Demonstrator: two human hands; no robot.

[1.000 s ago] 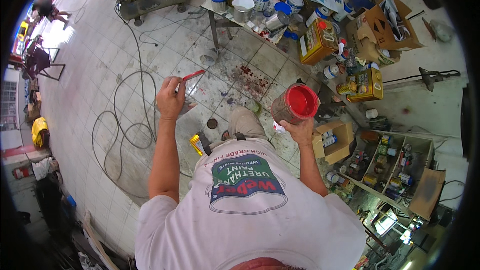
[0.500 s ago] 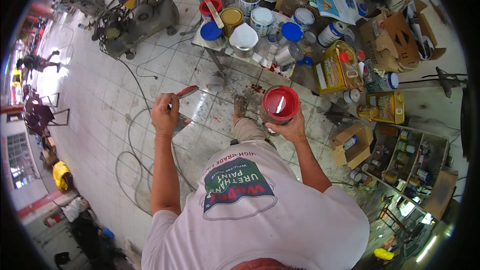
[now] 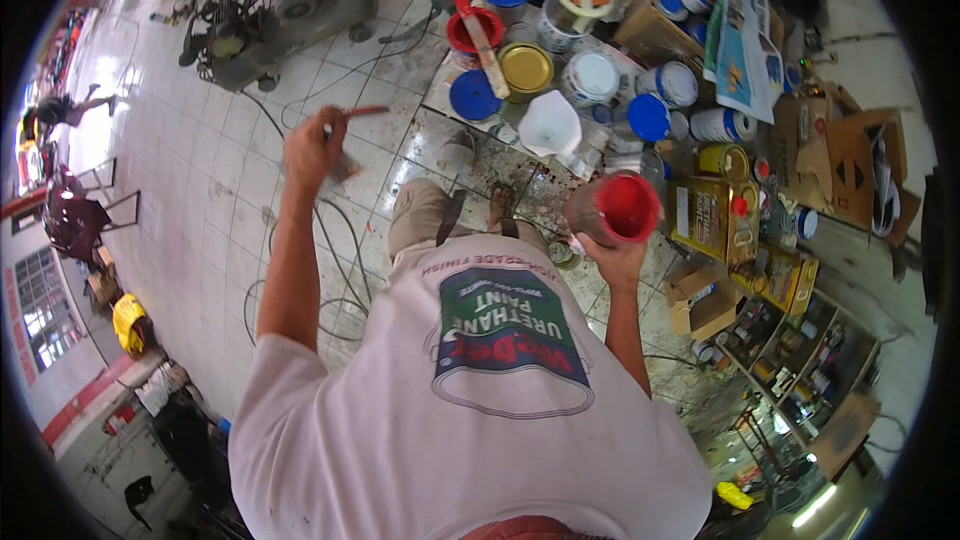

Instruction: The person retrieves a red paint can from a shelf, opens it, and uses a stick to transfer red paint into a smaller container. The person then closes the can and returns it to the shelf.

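Tiled workshop, crowded paint table: red paint can and stick closer to its edge

Pale, stained floor tiles [image 3: 200,240] run from a dark grey air compressor [image 3: 325,8] to a low table [image 3: 440,83] packed with tins, among them a flat blue-lidded can [image 3: 475,96] and a white, lipped paper-like cup [image 3: 550,123].

Compared with half a second ago, the table fills more of the view, a bent left leg in beige trousers [image 3: 415,210] has come into sight, and the left hand [image 3: 318,143] is higher. For the handling under way, this appears to bring both held things nearer to the cups and tins.

That left hand is closed, thumb and fingers pinching a slim, red-coated stick [image 3: 368,111]. Something grey and flat hangs blurred below the fist; whether it joins the stick, I cannot tell.

Well apart from it, the right hand [image 3: 614,262] curls around the lower side of an open, red-smeared metal paint can [image 3: 590,210], its mouth turned up and rightward, red inside. Most fingers are hidden behind the can, so their exact spread cannot be told.
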